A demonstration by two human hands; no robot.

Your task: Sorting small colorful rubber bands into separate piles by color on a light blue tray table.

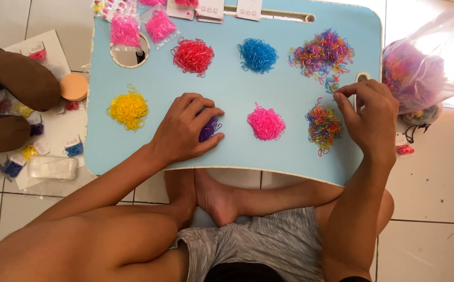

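I sit cross-legged on a pale tiled floor (436,177) with a light blue lap table (227,89) across my knees, seen from the head camera looking straight down. On the table lie sorted heaps of tiny rubber bands: a red pile (193,56) and a blue pile (258,55) toward the far edge, a large mixed-colour pile (322,53) near the far right corner, a yellow pile (128,110) by the left edge, a pink pile (266,122) near the middle of the near edge, and a smaller mixed-colour pile (323,125) to its right. My left hand (185,128) rests palm down near the near edge, fingers spread and loosely curled over a purple pile (208,128), touching it but not closed around it. My right hand (370,115) hovers at the right edge, thumb and forefinger pinched together just beside the loose bands trailing from the large mixed pile; whether a band sits in that pinch is too small to tell. Two small bags of pink bands (141,27) lie at the far left corner beside a round hole in the table. Off the right edge sits a clear plastic bag of mixed bands (420,73). On the floor to the left are a brown neck pillow (13,99) and a peach sponge (74,86).
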